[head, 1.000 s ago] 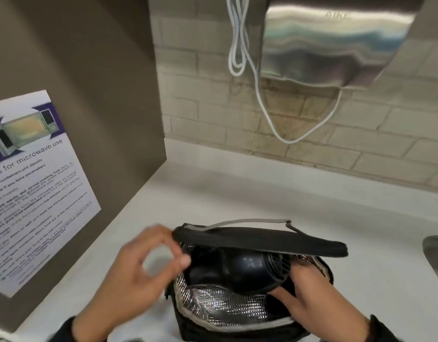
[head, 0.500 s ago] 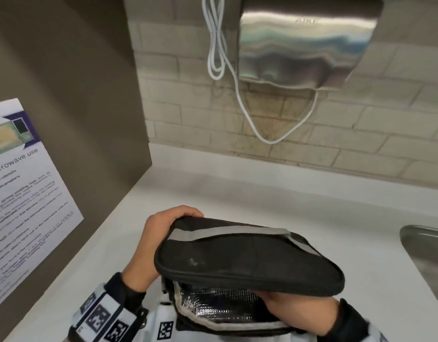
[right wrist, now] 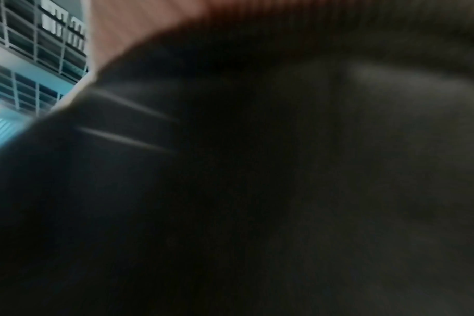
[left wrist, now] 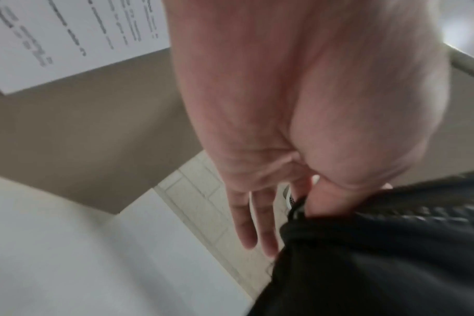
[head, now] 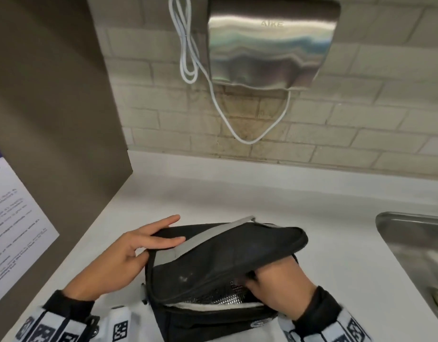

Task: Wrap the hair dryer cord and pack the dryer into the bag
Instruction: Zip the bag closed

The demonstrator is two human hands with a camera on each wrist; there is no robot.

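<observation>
A black bag (head: 225,253) with silver lining (head: 220,296) stands on the white counter (head: 237,193) near its front edge. The lid is lowered most of the way over the opening, and the hair dryer is hidden beneath it. My left hand (head: 148,245) pinches the lid's left edge, fingers laid straight on top and thumb below. The left wrist view shows that hand (left wrist: 298,205) with the thumb pressed against the black bag (left wrist: 379,267) edge. My right hand (head: 279,285) reaches into the bag under the lid, fingers hidden. The right wrist view is dark and blurred.
A steel hand dryer (head: 272,43) hangs on the brick wall, with a white cable (head: 188,60) looped beside and under it. A steel sink (head: 415,248) lies at the right. A brown partition with a poster (head: 13,218) bounds the counter on the left.
The lid has come down over the bag, and the dryer seen inside a second ago is now covered. My left hand shifted to the lid's left edge; the right hand stayed inside.
</observation>
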